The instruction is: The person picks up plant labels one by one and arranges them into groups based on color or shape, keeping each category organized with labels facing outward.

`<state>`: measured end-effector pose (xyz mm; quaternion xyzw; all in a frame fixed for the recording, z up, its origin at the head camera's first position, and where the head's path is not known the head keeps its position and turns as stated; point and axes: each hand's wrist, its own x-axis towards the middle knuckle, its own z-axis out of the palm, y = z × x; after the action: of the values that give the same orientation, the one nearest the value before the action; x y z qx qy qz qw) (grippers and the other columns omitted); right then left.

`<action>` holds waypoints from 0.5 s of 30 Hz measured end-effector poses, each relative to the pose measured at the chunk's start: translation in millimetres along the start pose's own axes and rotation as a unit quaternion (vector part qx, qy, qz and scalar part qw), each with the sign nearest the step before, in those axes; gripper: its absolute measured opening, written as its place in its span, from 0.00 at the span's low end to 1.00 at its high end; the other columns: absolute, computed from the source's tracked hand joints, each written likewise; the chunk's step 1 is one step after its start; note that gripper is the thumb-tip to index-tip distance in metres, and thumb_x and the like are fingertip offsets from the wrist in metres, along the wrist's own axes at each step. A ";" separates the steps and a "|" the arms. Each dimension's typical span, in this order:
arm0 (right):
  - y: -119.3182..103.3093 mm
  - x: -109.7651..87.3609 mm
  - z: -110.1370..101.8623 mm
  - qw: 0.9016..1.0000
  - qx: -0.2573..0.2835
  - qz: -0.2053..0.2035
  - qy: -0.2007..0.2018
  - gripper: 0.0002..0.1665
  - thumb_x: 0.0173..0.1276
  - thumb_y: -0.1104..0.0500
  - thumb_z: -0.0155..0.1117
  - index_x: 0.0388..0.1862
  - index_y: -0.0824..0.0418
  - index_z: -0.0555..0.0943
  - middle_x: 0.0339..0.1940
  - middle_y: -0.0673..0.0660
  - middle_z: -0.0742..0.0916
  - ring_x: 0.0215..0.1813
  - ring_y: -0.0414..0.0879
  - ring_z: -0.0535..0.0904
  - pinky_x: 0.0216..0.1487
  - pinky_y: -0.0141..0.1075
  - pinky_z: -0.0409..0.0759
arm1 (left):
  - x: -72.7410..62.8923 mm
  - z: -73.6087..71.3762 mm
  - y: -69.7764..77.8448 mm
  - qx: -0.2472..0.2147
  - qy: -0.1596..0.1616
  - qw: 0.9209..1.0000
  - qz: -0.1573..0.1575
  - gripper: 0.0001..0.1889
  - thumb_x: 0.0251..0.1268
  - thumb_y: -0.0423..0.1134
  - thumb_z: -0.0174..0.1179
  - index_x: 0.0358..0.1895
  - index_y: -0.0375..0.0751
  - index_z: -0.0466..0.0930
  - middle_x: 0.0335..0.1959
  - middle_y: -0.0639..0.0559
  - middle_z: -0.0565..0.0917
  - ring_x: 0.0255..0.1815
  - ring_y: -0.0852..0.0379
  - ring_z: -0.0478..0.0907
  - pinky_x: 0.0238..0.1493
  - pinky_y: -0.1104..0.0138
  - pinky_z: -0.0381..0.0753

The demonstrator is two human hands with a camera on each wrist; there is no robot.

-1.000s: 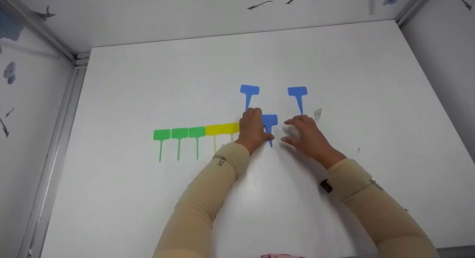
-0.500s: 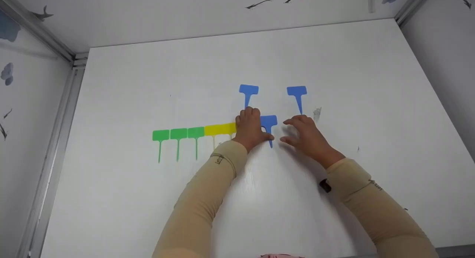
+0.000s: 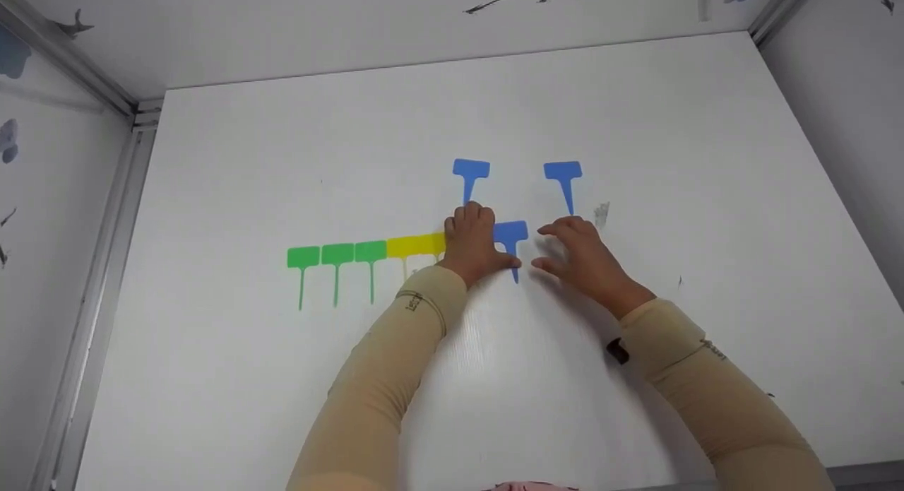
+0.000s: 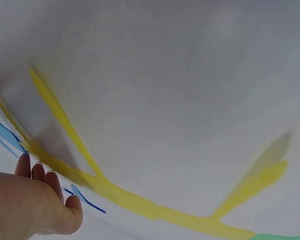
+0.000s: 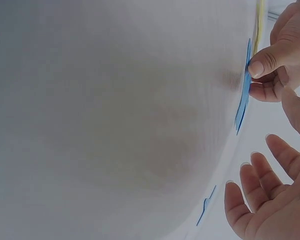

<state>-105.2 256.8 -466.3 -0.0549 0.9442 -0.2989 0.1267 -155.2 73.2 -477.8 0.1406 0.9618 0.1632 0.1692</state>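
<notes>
My left hand (image 3: 474,245) pinches a blue T-shaped plant tag (image 3: 511,232) by thumb and finger, the thumb across its stem. This tag lies at the right end of a row. Under the hand and to its left are yellow tags (image 3: 405,246), partly hidden by the hand and sleeve. Green tags (image 3: 337,253) continue the row leftward. In the right wrist view, the left thumb (image 5: 257,69) lies at the blue tag's edge. My right hand (image 3: 590,258) hovers just right of it, fingers loosely bent and apart, holding nothing.
Two more blue tags lie farther back, one (image 3: 471,169) beyond the left hand, another (image 3: 563,171) beyond the right. The white board (image 3: 282,145) ends at a patterned back wall (image 3: 353,25). A grey smudge (image 3: 601,213) marks the surface near the right hand.
The blue tag under my left hand has shifted slightly toward me, and more of its head shows. The right hand stays nearly still. The head view has drifted a little.
</notes>
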 end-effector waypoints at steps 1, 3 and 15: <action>-0.1 0.2 0.1 1.000 0.000 0.002 -0.001 0.31 0.63 0.53 0.70 0.63 0.60 0.73 0.64 0.63 0.72 0.68 0.58 0.64 0.69 0.51 0.64 | 0.1 0.2 -0.2 -0.001 0.000 1.000 0.001 0.44 0.48 0.64 0.68 0.64 0.42 0.64 0.61 0.47 0.64 0.63 0.50 0.57 0.65 0.58 0.58; -0.6 0.5 0.0 1.000 0.000 0.005 -0.001 0.32 0.63 0.53 0.70 0.63 0.60 0.73 0.64 0.63 0.72 0.69 0.58 0.64 0.69 0.51 0.64 | -0.1 0.5 -0.4 -0.001 0.001 1.000 0.003 0.44 0.48 0.64 0.68 0.64 0.41 0.64 0.62 0.46 0.64 0.63 0.50 0.57 0.65 0.58 0.58; -1.9 1.6 0.8 1.000 -0.003 0.011 -0.006 0.32 0.63 0.53 0.69 0.64 0.60 0.73 0.65 0.64 0.71 0.69 0.58 0.63 0.69 0.51 0.64 | -2.1 2.2 -4.8 0.000 0.011 1.000 0.011 0.45 0.47 0.66 0.68 0.63 0.42 0.66 0.61 0.47 0.65 0.63 0.49 0.58 0.64 0.56 0.58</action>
<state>-106.4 254.5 -466.2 -0.0467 0.9451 -0.2940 0.1349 -153.6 68.8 -480.9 0.1493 0.9621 0.1663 0.1564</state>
